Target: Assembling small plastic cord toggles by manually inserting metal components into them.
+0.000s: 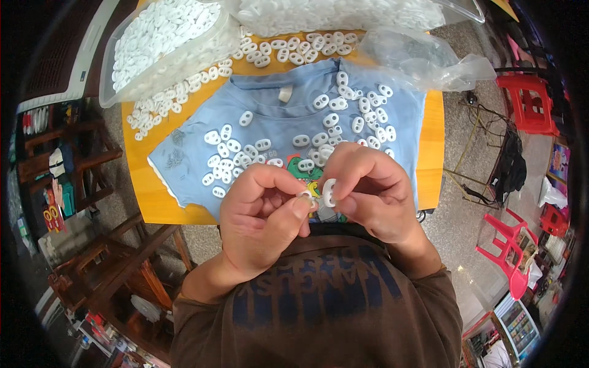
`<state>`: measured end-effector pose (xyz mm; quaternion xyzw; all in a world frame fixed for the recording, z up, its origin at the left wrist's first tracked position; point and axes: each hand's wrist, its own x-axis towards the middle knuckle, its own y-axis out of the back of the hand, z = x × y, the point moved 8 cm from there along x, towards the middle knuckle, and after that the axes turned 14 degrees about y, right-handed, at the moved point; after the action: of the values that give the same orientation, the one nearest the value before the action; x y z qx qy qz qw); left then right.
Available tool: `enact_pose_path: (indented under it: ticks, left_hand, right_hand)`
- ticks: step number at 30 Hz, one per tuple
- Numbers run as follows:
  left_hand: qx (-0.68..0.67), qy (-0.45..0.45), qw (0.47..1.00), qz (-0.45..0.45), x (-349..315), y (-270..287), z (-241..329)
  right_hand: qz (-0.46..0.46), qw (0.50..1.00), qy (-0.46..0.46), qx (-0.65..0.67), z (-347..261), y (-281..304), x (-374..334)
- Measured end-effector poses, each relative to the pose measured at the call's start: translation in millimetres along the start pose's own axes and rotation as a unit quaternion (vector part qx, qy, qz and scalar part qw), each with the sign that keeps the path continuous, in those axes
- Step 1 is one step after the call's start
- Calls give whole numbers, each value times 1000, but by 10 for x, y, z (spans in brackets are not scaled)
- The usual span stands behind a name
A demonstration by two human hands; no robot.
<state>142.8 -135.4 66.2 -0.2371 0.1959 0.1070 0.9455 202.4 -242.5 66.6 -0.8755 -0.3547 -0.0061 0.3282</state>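
While the left hand (259, 219) pinched a small white piece (308, 196), the right hand (375, 195) held a white oval (329, 192)

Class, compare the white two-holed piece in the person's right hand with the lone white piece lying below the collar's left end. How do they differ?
The held piece is pinched in the right hand; the lone piece lies on the blue T-shirt.
The held piece looks larger than the lone piece, perhaps only because it is nearer the camera.
Both are white, rounded and two-holed.
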Motion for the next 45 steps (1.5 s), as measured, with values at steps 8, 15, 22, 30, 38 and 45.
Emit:
enact_pose_path:
  ticks: [8, 15, 22, 30, 38, 45]
  left_hand:
    - [-6, 4, 1000, -8, 6, -21, -15]
    - [5, 0, 1000, 0, 3, -12, -3]
    - [10, -7, 1000, 6, 3, 2, -3]
    - [34, -19, 999, 22, -4, -21, 12]
    - [68, -17, 997, -15, -35, -36, 8]
    - [60, -13, 997, -40, -31, -52, -4]
  right_hand:
    - [8, 1000, -9, 10, 18, -13, -7]
    - [43, 995, -41, 84, 106, 10, -58]
    - [45, 994, -56, 88, 136, 4, -67]
    - [25, 997, 7, -77, 8, 30, -40]
    - [-4, 973, 63, -223, -120, -40, 10]
    - [38, 984, 42, -171, -89, 4, -25]
